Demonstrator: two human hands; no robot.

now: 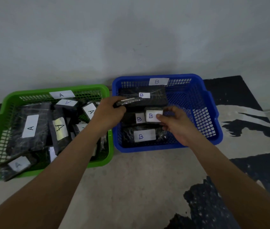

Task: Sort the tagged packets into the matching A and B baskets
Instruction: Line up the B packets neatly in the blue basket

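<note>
1. The green basket (31,93) is moulded plastic lattice with rounded corners and a paper "A" label on its far wall. It sits on a mottled beige-and-dark rug (131,179), against a plain wall (131,38).
2. The blue basket (147,148) has the same lattice and a "B" label, and stands just beside the green one, on the right.
3. The A packets (30,126) are flat black rectangles in crinkled clear film with white paper tags. They lie heaped and overlapping in the green basket.
4. The left hand (109,113) grips a dark packet (129,101) edge-on over the blue basket's left side. Its tag shows only as a pale strip, and the letter is unreadable.
5. The right hand (178,126) pinches a small B packet (152,115) inside the blue basket, with the thumb on the tag. Three other B packets (144,136) lie flat around it.
6. The left forearm hides several tags in the green basket. The nearest A tag is blurred.
</note>
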